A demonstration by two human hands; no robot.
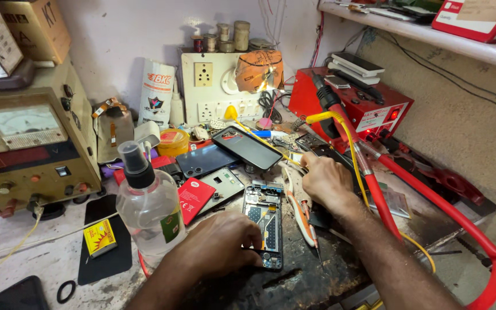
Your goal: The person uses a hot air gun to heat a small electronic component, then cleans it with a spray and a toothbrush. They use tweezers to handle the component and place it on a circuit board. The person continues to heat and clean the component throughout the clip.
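Cluttered bench (317,281); left hand (219,244) gripping opened phone (264,221).

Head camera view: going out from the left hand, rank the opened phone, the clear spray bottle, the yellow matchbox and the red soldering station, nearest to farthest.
1. Opened phone: under the left hand, touching its fingertips.
2. Clear spray bottle: just left of the hand.
3. Yellow matchbox: farther left, on a black mat.
4. Red soldering station: far back right, below the shelf.
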